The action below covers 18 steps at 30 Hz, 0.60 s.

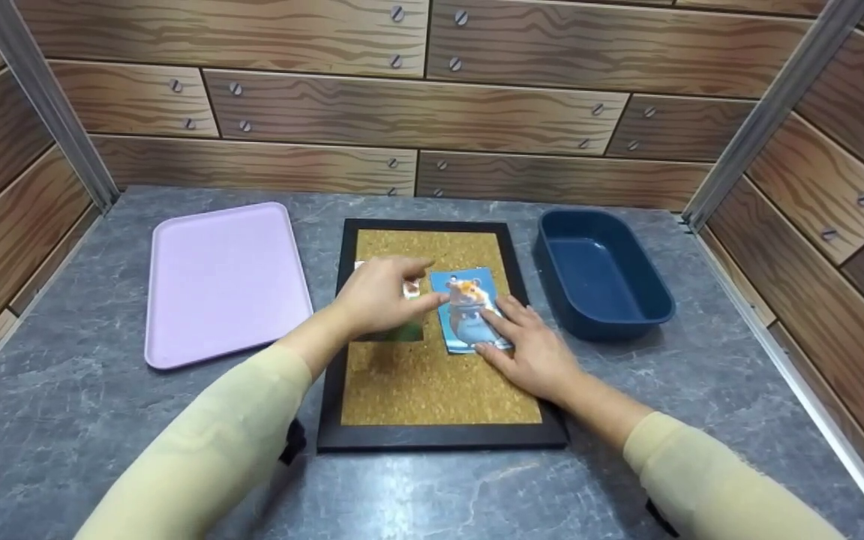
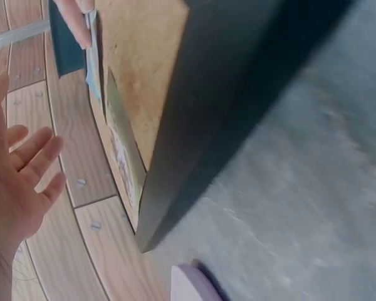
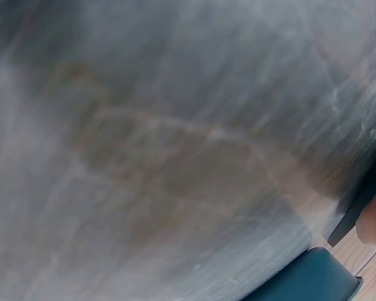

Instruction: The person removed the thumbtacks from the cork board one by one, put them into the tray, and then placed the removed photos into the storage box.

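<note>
A cork board (image 1: 439, 390) with a black frame lies on the table. On its cork is a blue picture card (image 1: 468, 296) showing an orange-and-white hamster. My right hand (image 1: 541, 352) rests with spread fingers on the card's lower right edge. Over the board hovers my left hand (image 1: 383, 296), its thumb and index finger apart near the card's upper left corner; I see nothing held. Beneath that hand lies a second picture card (image 1: 406, 331), greenish and mostly hidden in the head view. The left wrist view shows this second card (image 2: 125, 157) lying along the cork.
To the left lies a lilac tray (image 1: 226, 289). A dark blue open bin (image 1: 601, 277) stands close to the board's right side. Wood-patterned walls (image 1: 417, 112) enclose the grey marbled table (image 1: 79, 420) at the back and sides.
</note>
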Each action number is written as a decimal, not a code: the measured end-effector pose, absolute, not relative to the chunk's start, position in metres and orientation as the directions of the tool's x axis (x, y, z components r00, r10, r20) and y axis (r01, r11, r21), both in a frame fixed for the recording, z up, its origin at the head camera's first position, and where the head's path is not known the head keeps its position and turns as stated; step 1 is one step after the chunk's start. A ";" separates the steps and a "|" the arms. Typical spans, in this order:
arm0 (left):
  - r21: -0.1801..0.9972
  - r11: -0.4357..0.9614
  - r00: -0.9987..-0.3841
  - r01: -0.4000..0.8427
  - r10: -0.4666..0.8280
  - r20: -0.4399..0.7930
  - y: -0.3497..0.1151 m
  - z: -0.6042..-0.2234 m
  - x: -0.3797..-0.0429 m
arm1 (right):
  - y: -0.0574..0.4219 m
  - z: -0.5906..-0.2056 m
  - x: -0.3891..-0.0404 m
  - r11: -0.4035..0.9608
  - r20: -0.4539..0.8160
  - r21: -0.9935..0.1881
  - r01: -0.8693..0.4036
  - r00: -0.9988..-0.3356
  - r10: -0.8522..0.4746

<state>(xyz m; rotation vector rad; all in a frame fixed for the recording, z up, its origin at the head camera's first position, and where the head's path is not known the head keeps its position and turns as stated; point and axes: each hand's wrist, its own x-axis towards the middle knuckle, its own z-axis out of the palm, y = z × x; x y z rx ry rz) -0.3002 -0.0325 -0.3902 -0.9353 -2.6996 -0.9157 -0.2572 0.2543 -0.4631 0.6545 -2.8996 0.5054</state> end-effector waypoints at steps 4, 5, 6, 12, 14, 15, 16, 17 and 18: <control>0.615 0.580 -0.834 0.535 0.479 0.274 -0.024 -0.387 -0.312 | 0.254 -0.463 -0.257 0.851 0.190 -0.299 -0.432 -0.901 -0.390; 0.637 0.569 -0.841 0.521 0.471 0.267 -0.022 -0.386 -0.315 | 0.254 -0.463 -0.257 0.851 0.189 -0.301 -0.430 -0.902 -0.389; 0.656 0.558 -0.846 0.508 0.466 0.258 -0.020 -0.386 -0.318 | 0.254 -0.463 -0.257 0.851 0.188 -0.303 -0.428 -0.903 -0.387; 0.725 0.522 -0.871 0.449 0.437 0.225 -0.010 -0.388 -0.335 | 0.254 -0.463 -0.257 0.853 0.185 -0.306 -0.423 -0.905 -0.382; 0.745 0.510 -0.878 0.430 0.428 0.214 -0.008 -0.390 -0.339 | 0.254 -0.462 -0.256 0.855 0.183 -0.303 -0.421 -0.906 -0.381; 0.754 0.505 -0.882 0.420 0.424 0.207 -0.007 -0.391 -0.341 | 0.254 -0.462 -0.256 0.856 0.181 -0.301 -0.421 -0.906 -0.382; 0.762 0.499 -0.884 0.412 0.422 0.202 -0.006 -0.392 -0.343 | 0.254 -0.462 -0.256 0.856 0.180 -0.301 -0.421 -0.906 -0.382; 0.770 0.494 -0.886 0.404 0.420 0.195 -0.005 -0.394 -0.345 | 0.254 -0.462 -0.257 0.856 0.180 -0.300 -0.421 -0.906 -0.383; 0.776 0.491 -0.889 0.395 0.419 0.188 -0.004 -0.395 -0.346 | 0.254 -0.462 -0.256 0.856 0.179 -0.299 -0.422 -0.906 -0.384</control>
